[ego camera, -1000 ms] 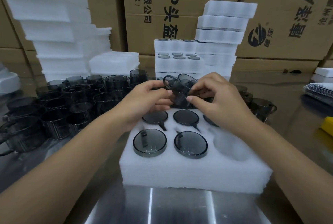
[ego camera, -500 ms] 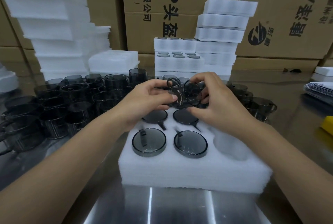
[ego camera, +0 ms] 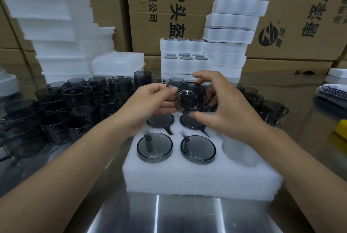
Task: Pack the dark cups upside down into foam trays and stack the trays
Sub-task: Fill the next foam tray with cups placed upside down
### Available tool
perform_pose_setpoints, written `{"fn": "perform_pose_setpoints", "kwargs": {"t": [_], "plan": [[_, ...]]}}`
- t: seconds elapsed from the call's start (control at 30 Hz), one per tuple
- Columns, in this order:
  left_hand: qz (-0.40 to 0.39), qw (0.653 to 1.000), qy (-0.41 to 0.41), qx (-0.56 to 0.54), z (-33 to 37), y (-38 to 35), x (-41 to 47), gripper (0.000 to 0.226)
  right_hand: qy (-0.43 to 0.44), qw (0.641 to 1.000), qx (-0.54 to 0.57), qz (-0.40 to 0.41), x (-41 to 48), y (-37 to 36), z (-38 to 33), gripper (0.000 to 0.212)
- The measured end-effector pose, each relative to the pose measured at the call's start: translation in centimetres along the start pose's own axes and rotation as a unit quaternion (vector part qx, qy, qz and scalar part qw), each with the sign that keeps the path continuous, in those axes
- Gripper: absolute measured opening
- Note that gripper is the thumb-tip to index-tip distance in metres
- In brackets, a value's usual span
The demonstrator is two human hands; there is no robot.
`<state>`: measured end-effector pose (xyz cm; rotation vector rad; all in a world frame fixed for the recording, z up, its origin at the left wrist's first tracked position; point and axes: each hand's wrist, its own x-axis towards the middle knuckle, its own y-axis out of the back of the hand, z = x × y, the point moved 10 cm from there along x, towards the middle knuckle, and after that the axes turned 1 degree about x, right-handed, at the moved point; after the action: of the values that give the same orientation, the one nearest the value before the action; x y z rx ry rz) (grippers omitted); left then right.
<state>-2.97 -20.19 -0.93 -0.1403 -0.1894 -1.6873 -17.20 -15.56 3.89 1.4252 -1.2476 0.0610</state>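
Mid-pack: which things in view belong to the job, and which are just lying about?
Job: dark cup held by left hand and right hand; open foam tray; loose cups; packed trays; spare foam.
Lying about: cardboard boxes; paper stack; yellow object.

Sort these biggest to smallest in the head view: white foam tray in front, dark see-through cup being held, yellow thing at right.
1. white foam tray
2. dark see-through cup
3. yellow thing, cut off by the edge, so unsure

Cup turned in hands, base now facing camera, handle left.
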Motion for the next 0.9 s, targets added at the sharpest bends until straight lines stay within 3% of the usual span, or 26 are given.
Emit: {"fn": "perform_pose_setpoints", "kwargs": {"t": [0.2, 0.57, 0.7, 0.9], "plan": [[-0.009, 1.0, 0.002, -0.008, 0.2, -0.3, -0.2, 0.023, -0.001, 1.0, 0.0, 0.018, -0.2, 0.4, -0.3, 0.068], [0.003, 1.0, 0.006, 0.009, 0.2, 0.2, -0.3, 0.023, -0.082, 0.985, 0.15, 0.027, -0.1, 0.6, 1.1, 0.044], [0.005, 1.0, 0.004, 0.014, 0.6, -0.2, -0.7, 0.022, -0.095, 0.98, 0.174, 0.022, 0.0, 0.5, 1.3, 0.043], [0.015, 0.996, -0.071, 0.043, 3.2, -1.1, -1.9, 0.015, -0.1, 0.966, 0.235, -0.051, 0.3, 1.2, 1.0, 0.056]]}}
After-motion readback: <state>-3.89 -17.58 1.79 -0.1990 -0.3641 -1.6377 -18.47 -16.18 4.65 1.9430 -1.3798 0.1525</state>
